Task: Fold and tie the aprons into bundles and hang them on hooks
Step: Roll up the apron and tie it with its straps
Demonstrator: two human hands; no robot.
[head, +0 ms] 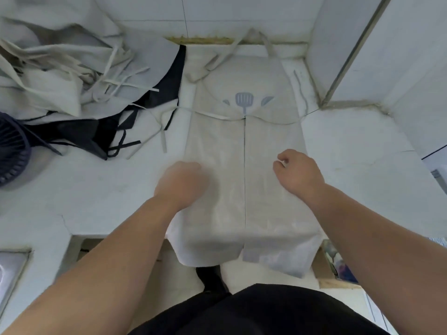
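A beige apron point(244, 146) with a blue spatula print lies flat on the white counter point(358, 151), both sides folded in so they meet at a centre line. Its lower end hangs over the counter's front edge. My left hand point(181, 182) rests on the left panel with fingers curled under; it is blurred. My right hand point(297, 172) is over the right panel, fingers curled, and seems to pinch the fabric's edge. The apron's neck strap lies at the far end by the wall.
A heap of beige aprons point(60, 68) with tangled straps fills the counter's back left, with black aprons point(101, 131) under it. A dark blue basket point(12, 153) sits at the left edge. A sink corner point(12, 269) shows at lower left. A wall stands right.
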